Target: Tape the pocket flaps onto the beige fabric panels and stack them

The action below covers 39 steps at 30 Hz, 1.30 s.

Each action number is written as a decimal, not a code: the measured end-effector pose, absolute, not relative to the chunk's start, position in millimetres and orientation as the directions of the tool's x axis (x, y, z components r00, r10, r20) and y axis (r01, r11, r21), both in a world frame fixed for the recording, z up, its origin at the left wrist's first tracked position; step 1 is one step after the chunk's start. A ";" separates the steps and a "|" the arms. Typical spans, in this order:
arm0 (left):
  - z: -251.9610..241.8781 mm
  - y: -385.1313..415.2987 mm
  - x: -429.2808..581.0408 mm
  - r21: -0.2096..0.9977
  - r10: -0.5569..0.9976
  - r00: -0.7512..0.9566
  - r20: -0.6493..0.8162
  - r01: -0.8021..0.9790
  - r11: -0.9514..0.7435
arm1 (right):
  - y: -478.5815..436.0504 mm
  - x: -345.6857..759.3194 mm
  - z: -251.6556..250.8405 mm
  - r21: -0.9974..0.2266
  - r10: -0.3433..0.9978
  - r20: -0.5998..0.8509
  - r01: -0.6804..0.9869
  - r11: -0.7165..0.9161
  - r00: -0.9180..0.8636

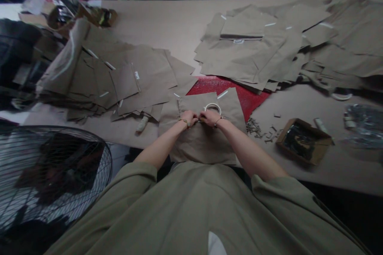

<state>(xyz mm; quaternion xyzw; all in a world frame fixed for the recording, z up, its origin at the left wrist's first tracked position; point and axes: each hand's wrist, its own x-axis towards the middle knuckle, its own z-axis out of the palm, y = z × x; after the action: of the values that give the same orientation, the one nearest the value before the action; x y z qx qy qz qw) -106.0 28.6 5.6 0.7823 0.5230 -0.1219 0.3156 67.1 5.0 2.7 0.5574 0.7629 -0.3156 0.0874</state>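
My left hand [189, 118] and my right hand [209, 118] meet at the middle of a flat kraft paper piece [206, 143], their fingers pinched together. A white cord loop [213, 108] rises from between them, and both hands seem to grip its lower end. A small dark piece [200, 120] shows between my fingertips, too small to name. The paper lies at the table's front edge, partly over a red mat [227, 87].
Stacks of kraft paper pieces [125, 79] lie to the left, with more [254, 48] to the right. Small metal clips [254, 127] lie scattered beside a cardboard box [303, 141] of dark items. A wire-guarded fan [50, 175] stands at lower left.
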 end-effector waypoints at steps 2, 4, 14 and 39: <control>5.9 27.8 -105.1 0.353 0.743 0.417 -0.523 0.900 -0.256 | 5.0 66.2 3.4 -0.376 0.798 -0.488 0.910 0.173 -0.353; 5.4 26.8 -104.1 0.337 0.753 0.400 -0.522 0.908 -0.249 | 5.7 65.3 3.9 -0.367 0.799 -0.493 0.915 0.168 -0.344; -1.0 22.6 -105.0 0.388 0.786 0.396 -0.475 0.896 -0.216 | 13.7 57.3 5.7 -0.340 0.788 -0.532 0.930 0.136 -0.310; -17.0 -7.0 -119.0 0.545 0.846 0.492 -0.206 0.776 -0.318 | -26.2 83.1 -4.4 -0.398 0.898 -0.372 0.914 0.073 -0.234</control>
<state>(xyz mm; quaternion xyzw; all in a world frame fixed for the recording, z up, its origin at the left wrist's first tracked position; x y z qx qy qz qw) -119.0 -7.0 -17.0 0.8098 0.5006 0.0586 0.3004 83.1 -26.2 -4.4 0.6189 0.7322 -0.2840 0.0141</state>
